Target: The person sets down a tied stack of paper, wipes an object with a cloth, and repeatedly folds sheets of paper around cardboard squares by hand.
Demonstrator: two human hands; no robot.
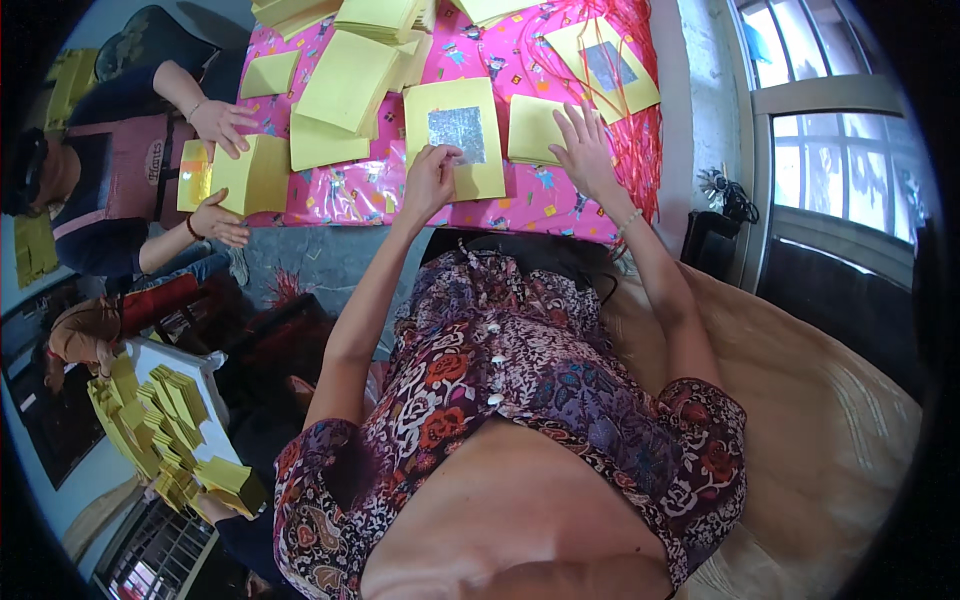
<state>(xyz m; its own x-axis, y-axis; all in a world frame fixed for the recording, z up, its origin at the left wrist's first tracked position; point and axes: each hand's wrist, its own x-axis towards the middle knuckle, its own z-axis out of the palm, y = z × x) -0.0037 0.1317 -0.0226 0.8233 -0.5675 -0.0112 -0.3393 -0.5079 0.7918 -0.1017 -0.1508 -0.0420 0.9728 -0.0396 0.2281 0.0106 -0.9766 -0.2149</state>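
A yellow paper sheet (487, 183) with a silver foil square (458, 133) on it lies before me on the pink table. My left hand (430, 178) rests over the sheet's lower left, fingers curled together at the foil's lower edge. What they pinch, if anything, is hidden. To the right sits a small stack of yellow paper (530, 130). My right hand (585, 150) lies on its right side, fingers spread and holding nothing.
Stacks of yellow paper (345, 80) cover the table's left and back. Red strings (625, 150) hang over its right edge, across another foil sheet (570, 50). At left, a co-worker's hands (220, 125) are around a yellow bundle (260, 175). Another table (215, 385) carries several bundles.
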